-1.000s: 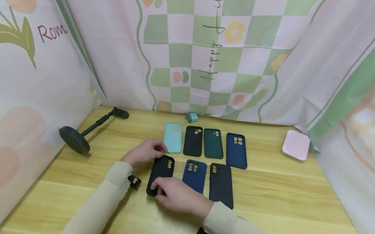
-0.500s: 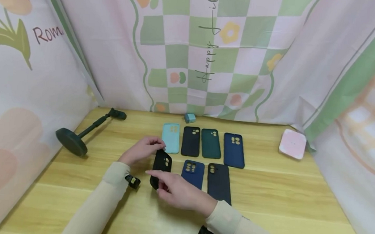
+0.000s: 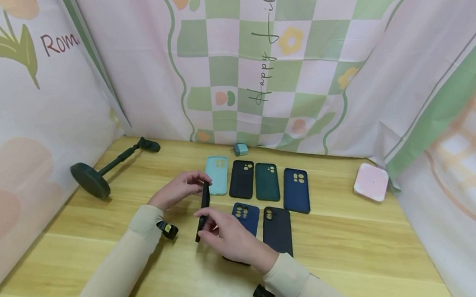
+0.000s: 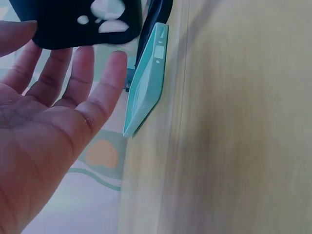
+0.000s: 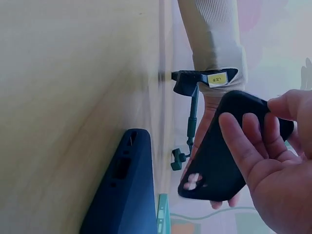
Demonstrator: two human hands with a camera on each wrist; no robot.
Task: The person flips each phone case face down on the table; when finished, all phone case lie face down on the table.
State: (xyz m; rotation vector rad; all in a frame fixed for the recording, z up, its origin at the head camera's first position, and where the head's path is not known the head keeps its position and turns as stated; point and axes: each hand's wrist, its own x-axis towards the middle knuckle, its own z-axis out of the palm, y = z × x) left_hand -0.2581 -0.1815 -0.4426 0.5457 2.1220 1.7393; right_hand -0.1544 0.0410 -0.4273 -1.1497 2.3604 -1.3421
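A black phone case (image 3: 205, 195) with camera cutouts stands on edge above the table, seen nearly side-on from the head. My left hand (image 3: 179, 190) pinches its far end, thumb on one side and fingers on the other. Near the other end, my right hand (image 3: 233, 240) grips it between thumb and fingers. In the right wrist view the case's back (image 5: 217, 153) faces the camera, and part of the left hand is hidden behind it. A mint case (image 3: 217, 177) lies just beyond the left fingertips. The right hand partly covers a blue case (image 3: 247, 217).
Further cases lie flat: a black one (image 3: 279, 229) at front right, then black (image 3: 241, 180), dark green (image 3: 267, 185) and navy (image 3: 297, 194) behind. A small charger plug (image 3: 241, 149) sits at the back. A dark green stand (image 3: 114, 163) is left, a pink square (image 3: 371, 182) right.
The black case has gone from lying flat to raised and turned on its edge. My right hand has shifted its fingers round the near end; the left has stayed at the far end.
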